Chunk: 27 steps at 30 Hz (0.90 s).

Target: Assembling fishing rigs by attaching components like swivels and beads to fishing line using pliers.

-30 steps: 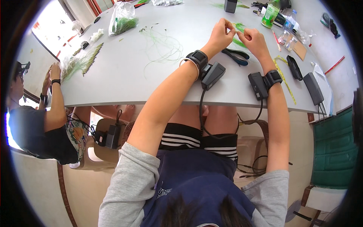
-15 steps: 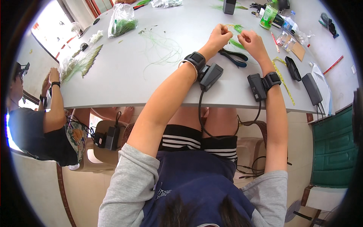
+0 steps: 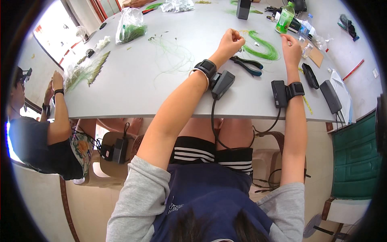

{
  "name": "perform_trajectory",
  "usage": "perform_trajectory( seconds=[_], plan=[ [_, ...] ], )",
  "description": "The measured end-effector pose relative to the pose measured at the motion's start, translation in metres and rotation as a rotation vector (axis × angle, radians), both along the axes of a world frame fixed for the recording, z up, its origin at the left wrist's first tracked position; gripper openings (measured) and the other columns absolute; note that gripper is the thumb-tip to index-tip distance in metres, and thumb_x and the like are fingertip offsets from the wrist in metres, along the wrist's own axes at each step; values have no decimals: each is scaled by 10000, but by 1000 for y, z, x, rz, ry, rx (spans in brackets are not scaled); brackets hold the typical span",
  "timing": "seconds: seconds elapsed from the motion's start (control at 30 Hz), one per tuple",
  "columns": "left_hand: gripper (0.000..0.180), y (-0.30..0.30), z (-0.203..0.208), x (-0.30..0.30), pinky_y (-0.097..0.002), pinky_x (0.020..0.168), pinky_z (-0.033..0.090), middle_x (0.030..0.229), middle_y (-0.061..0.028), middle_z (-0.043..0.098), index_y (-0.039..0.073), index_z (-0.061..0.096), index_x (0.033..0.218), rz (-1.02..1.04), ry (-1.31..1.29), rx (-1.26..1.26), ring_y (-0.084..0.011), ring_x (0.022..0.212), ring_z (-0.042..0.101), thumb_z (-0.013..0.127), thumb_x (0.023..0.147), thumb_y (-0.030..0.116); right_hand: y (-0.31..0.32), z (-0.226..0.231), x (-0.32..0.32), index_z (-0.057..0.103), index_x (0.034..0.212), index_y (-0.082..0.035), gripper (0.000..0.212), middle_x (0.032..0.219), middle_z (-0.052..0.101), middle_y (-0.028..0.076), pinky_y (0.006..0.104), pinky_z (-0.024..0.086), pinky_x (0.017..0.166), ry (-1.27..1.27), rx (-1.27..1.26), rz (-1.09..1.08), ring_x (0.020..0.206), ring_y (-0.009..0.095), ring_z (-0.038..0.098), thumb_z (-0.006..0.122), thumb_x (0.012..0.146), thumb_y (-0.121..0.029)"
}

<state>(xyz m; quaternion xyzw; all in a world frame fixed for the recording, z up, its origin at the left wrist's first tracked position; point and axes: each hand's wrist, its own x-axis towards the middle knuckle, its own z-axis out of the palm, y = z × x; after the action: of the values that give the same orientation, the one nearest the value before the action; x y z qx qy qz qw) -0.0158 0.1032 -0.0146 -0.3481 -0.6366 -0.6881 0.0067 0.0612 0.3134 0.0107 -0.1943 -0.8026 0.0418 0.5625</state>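
My left hand [image 3: 232, 42] is raised over the far part of the table, its fingertips pinched; what they hold is too fine to make out. Just right of it lies a curved bundle of bright green line [image 3: 265, 51]. On the bundle's right side, my right hand [image 3: 291, 47] is closed with thumb and finger together, and any strand in it is too thin to see. A pair of dark-handled pliers [image 3: 249, 65] rests on the table below the bundle, near my left wrist.
Loose green strands [image 3: 171, 56] and a clear bag of green material [image 3: 131, 30] lie to the left. A green bottle [image 3: 285, 18], a black case [image 3: 310, 76] and a yellow measuring tape [image 3: 307, 104] are at right. Another person [image 3: 44, 125] works at the left edge.
My right hand has moved right, away from my left hand, uncovering the green bundle. My left hand has shifted slightly left and stays pinched.
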Motion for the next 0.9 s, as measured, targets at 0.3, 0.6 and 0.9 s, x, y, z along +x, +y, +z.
perform_trajectory(
  seconds=[0.3, 0.6, 0.9],
  plan=[
    [243, 0, 1, 1, -203, 671, 419, 836, -41, 539, 15, 453, 888, -15, 55, -7, -82, 767, 502, 613, 747, 133, -65, -2, -4, 626, 849, -28, 195, 746, 612, 5, 183, 412, 525, -384, -389, 992, 567, 38, 502, 647, 755, -197],
    [242, 3, 0, 2, -194, 618, 421, 807, -26, 531, 18, 448, 882, -36, 78, -34, -64, 711, 487, 614, 746, 131, -61, -13, -13, 598, 851, 2, 216, 749, 602, 40, 220, 424, 570, -374, -364, 997, 613, 90, 516, 602, 780, -202],
    [231, 5, -2, 1, -192, 606, 419, 789, -25, 543, 18, 447, 867, -31, 169, -51, -51, 668, 467, 614, 745, 120, -55, -4, -7, 583, 853, 24, 239, 724, 579, 55, 249, 413, 612, -554, -406, 997, 659, 108, 504, 564, 794, -207]
  ],
)
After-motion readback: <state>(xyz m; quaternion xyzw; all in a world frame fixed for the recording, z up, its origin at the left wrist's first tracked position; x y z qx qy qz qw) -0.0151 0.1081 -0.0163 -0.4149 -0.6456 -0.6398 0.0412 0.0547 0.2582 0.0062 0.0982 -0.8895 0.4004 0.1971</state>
